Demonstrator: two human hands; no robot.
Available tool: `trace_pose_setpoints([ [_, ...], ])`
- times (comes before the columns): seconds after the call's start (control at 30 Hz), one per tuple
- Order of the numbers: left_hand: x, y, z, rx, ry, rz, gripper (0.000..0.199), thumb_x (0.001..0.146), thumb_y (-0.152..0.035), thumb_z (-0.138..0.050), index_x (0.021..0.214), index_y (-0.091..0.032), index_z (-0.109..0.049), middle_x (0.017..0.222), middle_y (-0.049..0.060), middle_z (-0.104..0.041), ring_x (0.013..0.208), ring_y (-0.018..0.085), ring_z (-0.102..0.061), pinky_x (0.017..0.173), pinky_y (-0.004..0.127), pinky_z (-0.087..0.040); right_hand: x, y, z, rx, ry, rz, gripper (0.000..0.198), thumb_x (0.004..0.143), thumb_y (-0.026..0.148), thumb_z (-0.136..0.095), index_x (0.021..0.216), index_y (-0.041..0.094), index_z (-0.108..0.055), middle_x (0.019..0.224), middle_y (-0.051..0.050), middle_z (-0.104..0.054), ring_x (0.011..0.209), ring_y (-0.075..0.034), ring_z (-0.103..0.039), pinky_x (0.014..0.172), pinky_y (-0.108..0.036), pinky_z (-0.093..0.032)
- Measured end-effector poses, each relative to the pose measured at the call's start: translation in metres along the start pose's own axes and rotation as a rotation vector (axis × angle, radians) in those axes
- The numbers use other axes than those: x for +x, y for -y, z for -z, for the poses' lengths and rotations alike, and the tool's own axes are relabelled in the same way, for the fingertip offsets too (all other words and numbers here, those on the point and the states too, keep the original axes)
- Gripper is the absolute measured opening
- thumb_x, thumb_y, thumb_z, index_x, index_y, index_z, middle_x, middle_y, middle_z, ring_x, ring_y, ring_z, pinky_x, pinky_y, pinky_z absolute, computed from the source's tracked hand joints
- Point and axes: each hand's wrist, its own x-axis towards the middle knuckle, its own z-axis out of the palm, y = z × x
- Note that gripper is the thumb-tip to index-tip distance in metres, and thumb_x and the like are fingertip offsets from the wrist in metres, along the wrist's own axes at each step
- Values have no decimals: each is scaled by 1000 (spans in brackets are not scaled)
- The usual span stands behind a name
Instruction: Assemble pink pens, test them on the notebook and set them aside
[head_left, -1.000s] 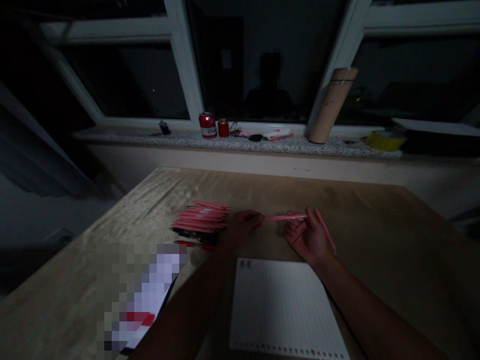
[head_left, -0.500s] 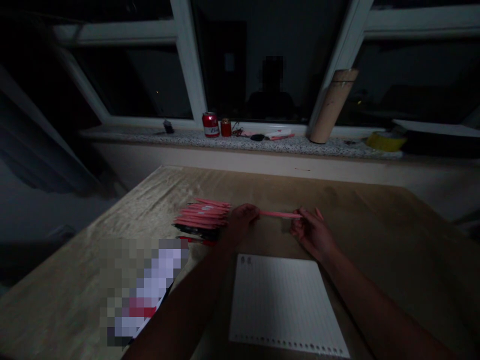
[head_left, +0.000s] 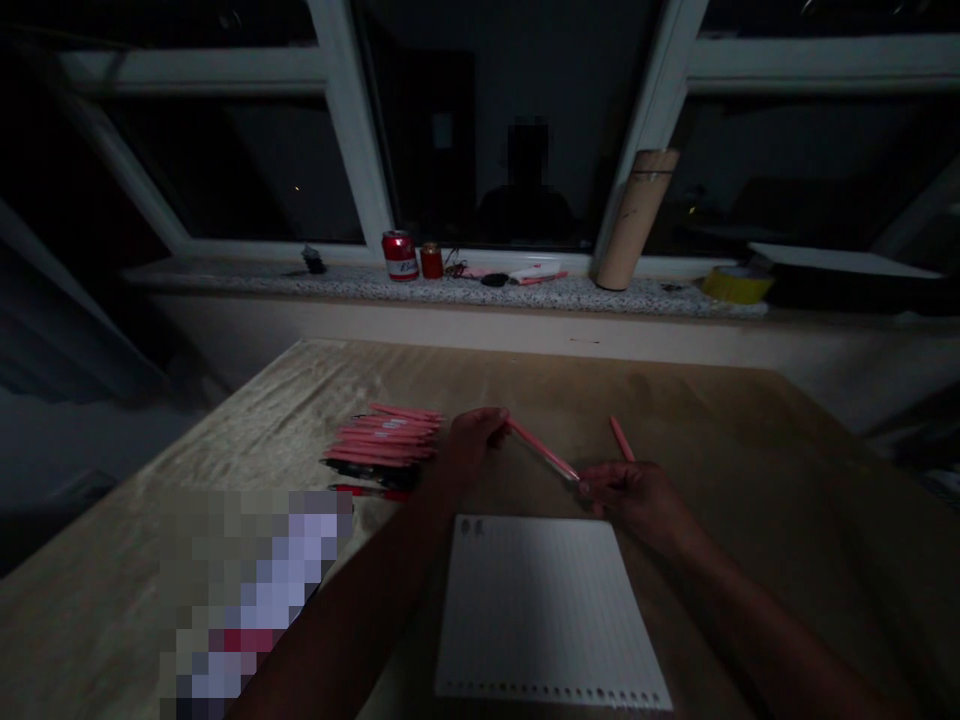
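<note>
Your left hand (head_left: 472, 435) and right hand (head_left: 630, 495) pinch one pink pen (head_left: 541, 451) by its ends; another pen (head_left: 622, 438) sticks from your right fist. Pull gently apart.

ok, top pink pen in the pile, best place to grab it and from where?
Pinch the top pen mid-barrel from above, fingers across its width. It lies flat on the pile, long axis left-right, neighbours tight alongside, so only its upper face is free.

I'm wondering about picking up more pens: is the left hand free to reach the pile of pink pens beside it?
Probably yes. The left hand lies right next to the pile of pink pens with nothing between them, but it grips one end of a pink pen.
</note>
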Motion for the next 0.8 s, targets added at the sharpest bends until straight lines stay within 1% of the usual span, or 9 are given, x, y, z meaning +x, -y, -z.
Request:
trace_pose_setpoints([
  [0.1, 10, -8, -15, -62, 73, 34, 35, 68, -45, -62, 61, -11, -56, 52, -2, -48, 46, 6, -40, 46, 20, -30, -6, -7, 3, -104, -76, 27, 22, 63, 35, -69, 69, 14, -69, 53, 0, -61, 43, -10, -48, 42, -21, -35],
  [0.2, 27, -14, -36, -85, 137, 68, 33, 64, -42, -65, 64, -10, -58, 55, -1, -51, 44, 5, -41, 45, 20, -31, -11, -10, 12, -246, -114, 118, 22, 69, 36, -63, 68, 14, -67, 58, -1, -63, 50, -12, -53, 47, -22, -39],
  [0.23, 34, -15, -44, -57, 168, 79, 31, 65, -40, -64, 66, -10, -58, 56, -1, -51, 44, 4, -41, 45, 19, -31, -13, -10, 16, -296, -129, 148, 23, 71, 36, -62, 66, 14, -66, 60, -2, -64, 52, -13, -54, 49, -22, -40],
  [0.33, 57, -18, -73, 140, 234, 74, 25, 75, -34, -54, 69, -10, -56, 57, -1, -51, 43, 4, -42, 45, 18, -33, -17, -6, 30, -443, -195, 184, 25, 74, 37, -56, 65, 14, -65, 61, -2, -64, 55, -14, -57, 51, -22, -40],
  [0.4, 71, -19, -94, 203, 273, 74, 22, 77, -29, -51, 69, -9, -57, 56, -1, -51, 43, 3, -42, 44, 17, -34, -19, -1, 40, -534, -222, 163, 27, 75, 37, -53, 67, 14, -65, 59, -2, -64, 53, -14, -57, 50, -21, -39],
  [0.47, 83, -19, -116, 295, 316, 81, 21, 77, -26, -52, 66, -9, -58, 52, -2, -49, 40, 3, -41, 42, 16, -33, -20, 3, 49, -625, -210, 118, 29, 76, 37, -51, 68, 14, -66, 58, -2, -64, 52, -14, -58, 49, -21, -37],
  [0.63, 104, -13, -159, 594, 382, 83, 19, 73, -22, -56, 65, -6, -62, 44, -1, -47, 38, 6, -42, 42, 19, -35, -20, 6, 73, -829, -262, -30, 31, 76, 43, -50, 70, 19, -69, 60, -4, -67, 57, -17, -62, 47, -22, -33],
  [0.7, 109, -10, -171, 722, 390, 56, 16, 69, -20, -59, 65, -6, -63, 47, 1, -50, 44, 9, -48, 45, 20, -38, -20, 5, 80, -878, -254, -70, 29, 77, 41, -50, 70, 20, -69, 64, -6, -68, 59, -18, -63, 48, -23, -33],
  [0.8, 114, -6, -181, 902, 385, 9, 14, 64, -20, -63, 68, -7, -64, 60, 6, -60, 61, 15, -58, 56, 23, -44, -19, 4, 84, -915, -224, -102, 27, 77, 37, -50, 70, 19, -69, 66, -8, -69, 60, -18, -63, 49, -24, -33],
])
